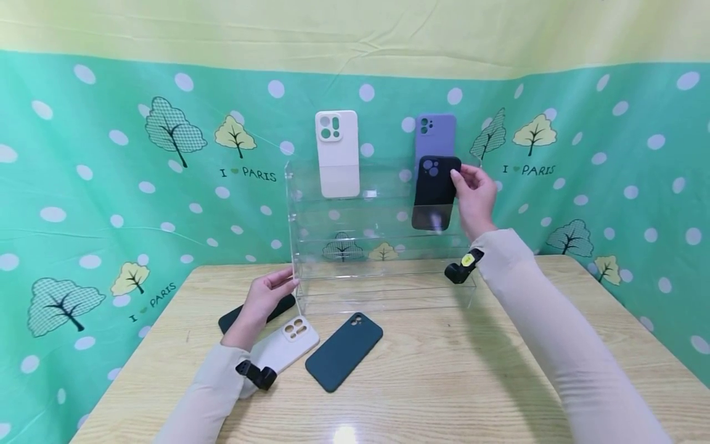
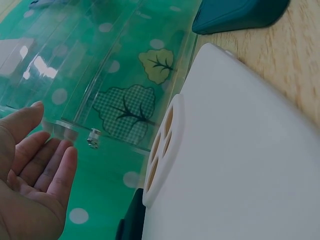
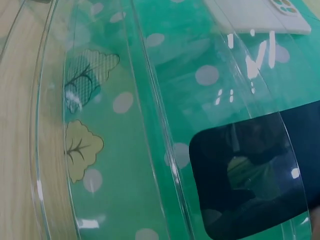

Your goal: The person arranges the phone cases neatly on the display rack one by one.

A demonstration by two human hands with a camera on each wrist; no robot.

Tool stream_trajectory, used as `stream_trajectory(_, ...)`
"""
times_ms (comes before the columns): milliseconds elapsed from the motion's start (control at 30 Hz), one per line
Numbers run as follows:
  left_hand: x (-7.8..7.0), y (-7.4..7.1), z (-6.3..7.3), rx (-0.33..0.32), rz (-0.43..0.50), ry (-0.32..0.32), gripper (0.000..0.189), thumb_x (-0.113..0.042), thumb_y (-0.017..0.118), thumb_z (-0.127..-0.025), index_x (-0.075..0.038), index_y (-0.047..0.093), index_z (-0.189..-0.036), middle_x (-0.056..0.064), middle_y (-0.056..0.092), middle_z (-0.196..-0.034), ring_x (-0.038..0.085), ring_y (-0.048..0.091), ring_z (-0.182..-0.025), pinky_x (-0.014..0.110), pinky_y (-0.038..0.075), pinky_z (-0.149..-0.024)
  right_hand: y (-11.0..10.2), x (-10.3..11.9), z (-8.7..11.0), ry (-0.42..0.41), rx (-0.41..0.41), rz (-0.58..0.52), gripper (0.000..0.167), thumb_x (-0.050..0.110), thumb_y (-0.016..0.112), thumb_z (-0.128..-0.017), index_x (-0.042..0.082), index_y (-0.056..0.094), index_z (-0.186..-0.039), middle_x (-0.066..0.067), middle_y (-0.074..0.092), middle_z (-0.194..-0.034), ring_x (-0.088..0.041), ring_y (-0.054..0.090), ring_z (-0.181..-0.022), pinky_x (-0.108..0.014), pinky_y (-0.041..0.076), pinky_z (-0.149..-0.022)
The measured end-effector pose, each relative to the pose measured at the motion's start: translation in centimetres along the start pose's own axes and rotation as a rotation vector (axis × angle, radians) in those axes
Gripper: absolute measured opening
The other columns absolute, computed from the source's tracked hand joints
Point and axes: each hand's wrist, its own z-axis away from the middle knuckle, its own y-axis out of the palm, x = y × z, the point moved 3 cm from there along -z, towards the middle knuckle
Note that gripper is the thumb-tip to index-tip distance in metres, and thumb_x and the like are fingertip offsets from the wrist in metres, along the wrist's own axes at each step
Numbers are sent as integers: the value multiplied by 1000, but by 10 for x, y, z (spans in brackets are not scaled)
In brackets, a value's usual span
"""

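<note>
My right hand (image 1: 476,198) pinches the upper right edge of a black phone case (image 1: 435,185), thumb across its back. The lower part of this case shows through a front lip of the clear tiered stand (image 1: 355,277); in the right wrist view the dark case (image 3: 240,175) also lies behind clear plastic. Just behind it, a purple phone case (image 1: 435,132) stands on the top tier. My left hand (image 1: 266,299) is at the stand's left side panel, fingertips right at its edge. In the left wrist view, that hand (image 2: 37,180) has loosely bent fingers with nothing between them.
A white phone case (image 1: 339,154) stands on the top tier, left side. On the wooden table (image 1: 444,382) lie a dark green case (image 1: 344,351), another white case (image 1: 283,348) and a dark case (image 1: 281,307) partly under my left hand. A patterned green curtain (image 1: 222,228) hangs behind.
</note>
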Motion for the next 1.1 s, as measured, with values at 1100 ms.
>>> stream_trajectory(1100,-4,0,5,14,19,1,47,-21,65,-91,-4,53,-132,16,57,-129,13,59,-110,37,42,-101,-12,5,6,26,33,363,34,28,71,-85,6,66,-110,0,64,-99,-7,58,-89,-20,50,-80)
